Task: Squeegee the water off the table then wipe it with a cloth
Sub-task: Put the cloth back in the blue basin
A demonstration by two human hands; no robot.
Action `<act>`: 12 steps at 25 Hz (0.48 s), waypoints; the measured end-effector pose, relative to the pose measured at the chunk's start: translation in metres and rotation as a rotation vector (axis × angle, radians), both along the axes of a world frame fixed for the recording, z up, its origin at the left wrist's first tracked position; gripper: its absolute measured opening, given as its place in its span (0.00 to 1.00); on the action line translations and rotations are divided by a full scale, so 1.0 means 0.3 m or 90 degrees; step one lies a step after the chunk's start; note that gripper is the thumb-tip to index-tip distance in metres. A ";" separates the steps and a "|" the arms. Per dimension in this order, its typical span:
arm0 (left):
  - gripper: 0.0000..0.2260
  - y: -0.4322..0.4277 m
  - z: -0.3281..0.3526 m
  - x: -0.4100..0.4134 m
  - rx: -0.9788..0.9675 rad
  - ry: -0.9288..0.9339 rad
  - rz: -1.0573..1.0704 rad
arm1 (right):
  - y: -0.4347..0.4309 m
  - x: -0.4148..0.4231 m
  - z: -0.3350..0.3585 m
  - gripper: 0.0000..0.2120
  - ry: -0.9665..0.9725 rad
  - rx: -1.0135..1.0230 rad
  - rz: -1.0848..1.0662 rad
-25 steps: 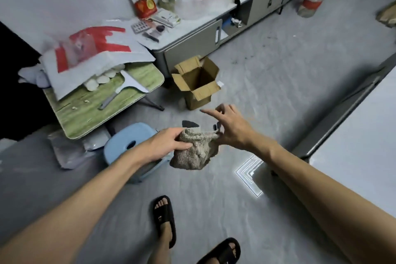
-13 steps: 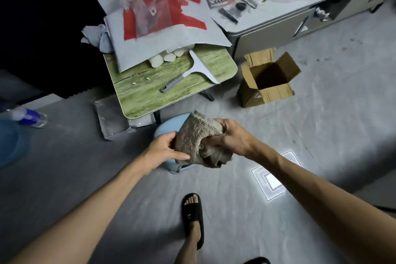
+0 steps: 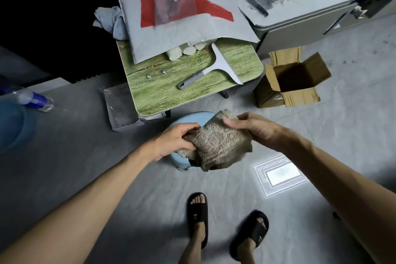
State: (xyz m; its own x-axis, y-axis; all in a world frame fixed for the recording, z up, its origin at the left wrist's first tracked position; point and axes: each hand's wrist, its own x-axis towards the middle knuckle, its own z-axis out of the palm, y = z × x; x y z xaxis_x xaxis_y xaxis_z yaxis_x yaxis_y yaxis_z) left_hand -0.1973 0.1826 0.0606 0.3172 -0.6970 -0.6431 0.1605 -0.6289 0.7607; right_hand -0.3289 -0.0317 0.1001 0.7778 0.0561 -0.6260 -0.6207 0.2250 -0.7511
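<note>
A small green wood-grain table (image 3: 162,94) stands in front of me. A white and grey squeegee (image 3: 216,68) lies on it, handle toward me, near the right edge. Two small water drops (image 3: 155,73) sit on the left part of the top. I hold a brownish-grey cloth (image 3: 220,146) in the air over a blue stool (image 3: 182,162), short of the table. My left hand (image 3: 176,140) grips the cloth's left edge. My right hand (image 3: 255,127) pinches its upper right part.
A grey sheet with a red mark (image 3: 182,13) and white rolls (image 3: 182,50) cover the table's far half. An open cardboard box (image 3: 293,83) sits on the floor to the right, a grey cabinet (image 3: 310,25) behind it. A water bottle (image 3: 35,99) lies left. My sandalled feet (image 3: 225,227) are below.
My view has swung left and closer to the table. Both hands have spread the bunched cloth wider, with the right hand shifting to its upper right part.
</note>
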 end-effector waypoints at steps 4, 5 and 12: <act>0.25 -0.003 -0.011 -0.003 -0.051 0.019 0.140 | 0.041 0.012 0.009 0.10 -0.060 0.004 -0.120; 0.24 -0.003 -0.011 -0.011 -0.052 0.025 0.197 | 0.045 0.003 0.017 0.10 -0.085 0.021 -0.137; 0.18 -0.075 0.005 -0.047 -0.139 0.261 0.422 | -0.044 -0.039 0.041 0.16 -0.156 0.023 -0.158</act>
